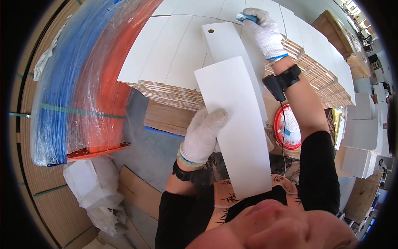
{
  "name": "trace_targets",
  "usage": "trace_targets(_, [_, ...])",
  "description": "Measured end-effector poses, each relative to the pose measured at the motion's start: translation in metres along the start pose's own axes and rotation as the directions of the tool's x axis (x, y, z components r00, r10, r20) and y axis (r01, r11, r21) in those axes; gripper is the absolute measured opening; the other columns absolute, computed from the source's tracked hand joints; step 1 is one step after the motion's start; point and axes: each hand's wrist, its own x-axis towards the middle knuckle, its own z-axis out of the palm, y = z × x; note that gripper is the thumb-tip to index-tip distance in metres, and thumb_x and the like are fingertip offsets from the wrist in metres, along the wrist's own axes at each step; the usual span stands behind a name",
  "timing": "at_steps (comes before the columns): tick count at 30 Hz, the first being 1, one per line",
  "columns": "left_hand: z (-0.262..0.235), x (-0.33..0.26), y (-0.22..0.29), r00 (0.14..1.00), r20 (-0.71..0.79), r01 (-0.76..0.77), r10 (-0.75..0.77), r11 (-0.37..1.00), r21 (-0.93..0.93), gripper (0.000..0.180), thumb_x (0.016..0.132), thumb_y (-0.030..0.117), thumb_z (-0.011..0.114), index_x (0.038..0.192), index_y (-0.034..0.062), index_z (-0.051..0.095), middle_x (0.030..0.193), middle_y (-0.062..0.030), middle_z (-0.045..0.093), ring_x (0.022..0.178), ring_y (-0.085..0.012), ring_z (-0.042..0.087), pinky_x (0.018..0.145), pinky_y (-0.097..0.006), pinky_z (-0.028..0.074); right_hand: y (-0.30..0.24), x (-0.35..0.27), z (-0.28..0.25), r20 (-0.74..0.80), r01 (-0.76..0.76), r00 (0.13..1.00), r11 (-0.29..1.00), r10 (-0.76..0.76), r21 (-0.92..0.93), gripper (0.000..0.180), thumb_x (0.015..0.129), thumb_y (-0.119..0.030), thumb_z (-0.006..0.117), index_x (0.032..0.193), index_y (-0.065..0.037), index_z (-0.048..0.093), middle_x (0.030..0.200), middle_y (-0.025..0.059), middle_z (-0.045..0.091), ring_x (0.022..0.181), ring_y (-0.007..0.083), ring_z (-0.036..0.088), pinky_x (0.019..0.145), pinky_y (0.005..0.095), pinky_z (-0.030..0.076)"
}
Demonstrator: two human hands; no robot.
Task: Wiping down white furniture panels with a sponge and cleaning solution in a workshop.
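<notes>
My left hand (207, 130), in a white knit glove, grips a long white panel (236, 112) by its left edge. The thumb lies on top and the fingers are hidden beneath. Under it, and reaching farther away, lies a second white panel (226, 39) with a small round hole near its far end. My right hand (262, 31), also gloved, is closed around a small blue tool (247, 18) smeared with white, over the far stacks. Its exact kind cannot be made out. Stacks of white panels (178, 50) with brown edges spread beyond both hands.
A red-rimmed bucket of white paste (289, 126) stands below my right forearm, a cable hanging over it. Blue wrapped sheets (62, 99) and red wrapped sheets (110, 99) stand at left. Cardboard (141, 191) lies on the floor; more white stacks (362, 124) stand at right.
</notes>
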Motion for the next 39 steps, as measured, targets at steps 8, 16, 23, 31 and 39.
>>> trace_targets(8, [-0.001,-0.003,0.005,0.997,0.04,0.059,-0.059,0.998,0.0,0.047,0.098,0.03,0.065,0.129,-0.0045,0.06,0.111,-0.0101,0.07,0.096,-0.0145,0.067,0.078,-0.028,0.054,0.001,0.001,0.008,-0.042,0.072,0.996,0.989,-0.078,-0.126,0.026,0.093,-0.017,0.072,0.117,-0.007,0.072,0.111,0.0121,0.073,0.102,0.0236,0.07,0.094,0.0343,0.054])
trace_targets(16, [0.003,-0.006,0.007,0.994,0.059,0.089,-0.089,0.996,0.008,0.046,0.098,0.03,0.065,0.129,-0.0041,0.06,0.11,-0.0095,0.069,0.094,-0.0138,0.066,0.076,-0.027,0.053,-0.007,-0.007,0.01,-0.046,0.051,0.997,0.997,-0.054,-0.054,0.028,0.092,-0.017,0.074,0.117,-0.006,0.072,0.112,0.0121,0.073,0.103,0.0237,0.07,0.096,0.0337,0.053])
trace_targets(23, [0.006,-0.011,0.012,0.992,0.073,0.105,-0.106,0.994,0.013,0.046,0.099,0.03,0.065,0.129,-0.0038,0.06,0.109,-0.0089,0.069,0.093,-0.0132,0.066,0.074,-0.027,0.053,-0.02,-0.011,0.008,-0.074,0.044,0.996,0.99,-0.054,-0.137,0.029,0.091,-0.019,0.075,0.117,-0.006,0.072,0.113,0.0136,0.072,0.103,0.0252,0.069,0.096,0.0348,0.054])
trace_targets(31, [0.008,-0.013,0.016,0.989,0.09,0.119,-0.12,0.993,0.011,0.045,0.099,0.03,0.064,0.129,-0.0035,0.06,0.108,-0.0083,0.069,0.091,-0.0125,0.066,0.072,-0.026,0.052,-0.015,-0.007,0.008,-0.072,0.047,0.996,0.989,-0.057,-0.141,0.027,0.09,-0.02,0.076,0.113,-0.006,0.074,0.112,0.0144,0.072,0.102,0.0259,0.069,0.096,0.0355,0.054])
trace_targets(39, [0.009,-0.014,0.018,0.986,0.102,0.134,-0.134,0.991,0.01,0.045,0.099,0.03,0.064,0.129,-0.0031,0.059,0.107,-0.0077,0.069,0.09,-0.0118,0.066,0.071,-0.025,0.052,-0.048,-0.013,0.004,-0.035,-0.047,0.998,0.999,0.047,0.017,0.021,0.09,-0.005,0.067,0.109,0.002,0.069,0.089,0.0077,0.069,0.083,0.015,0.065,0.076,0.0294,0.053])
